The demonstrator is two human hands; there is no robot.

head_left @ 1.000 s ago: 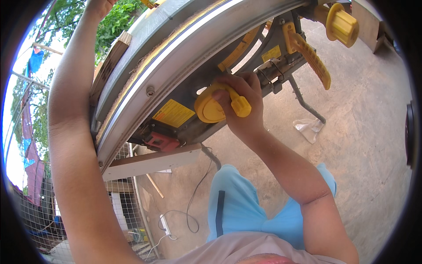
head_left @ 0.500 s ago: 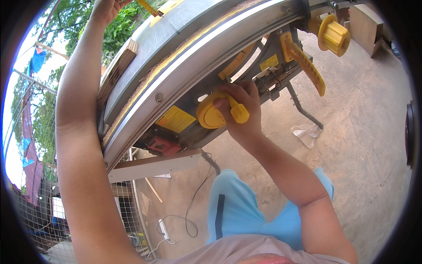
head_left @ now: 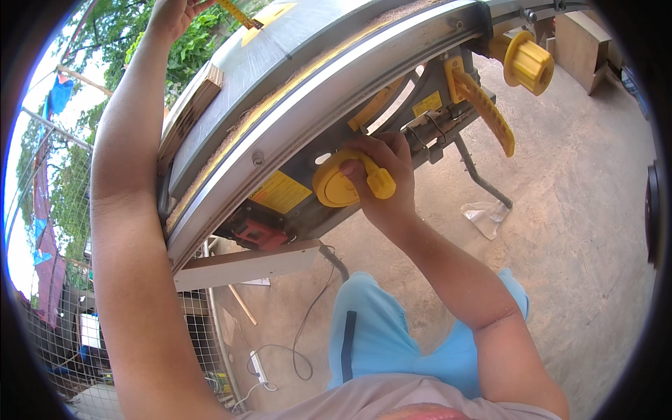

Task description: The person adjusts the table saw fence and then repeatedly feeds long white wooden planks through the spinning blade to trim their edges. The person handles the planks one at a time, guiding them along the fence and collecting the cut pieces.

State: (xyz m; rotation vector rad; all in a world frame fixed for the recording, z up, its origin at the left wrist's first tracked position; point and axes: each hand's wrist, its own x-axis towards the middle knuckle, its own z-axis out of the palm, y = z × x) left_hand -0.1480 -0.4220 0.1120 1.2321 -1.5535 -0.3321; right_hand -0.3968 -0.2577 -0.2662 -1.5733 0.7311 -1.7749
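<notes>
My left arm reaches up along the left side of a table saw (head_left: 308,77). My left hand (head_left: 180,14) is at the top edge, partly out of view, fingers curled at the end of a yellow tape measure (head_left: 238,14) that reaches onto the saw's top. My right hand (head_left: 383,178) grips a yellow handwheel (head_left: 330,183) on the saw's front, thumb over its face. Right of it are a yellow lever (head_left: 493,115) and a larger yellow knob (head_left: 528,63). A red switch (head_left: 257,233) sits lower left, and a wood piece (head_left: 189,115) rests along the saw's left edge.
A white board (head_left: 245,269) lies below the saw. Cables run to a power strip (head_left: 257,367) near my legs. A wire mesh fence (head_left: 63,336) is at left, cartons or boxes (head_left: 581,45) at upper right, a plastic scrap (head_left: 483,217) by the stand's leg (head_left: 476,175).
The saw has shifted slightly down in the view, and more of the tape measure by my left hand shows. My right hand stays on the handwheel.
</notes>
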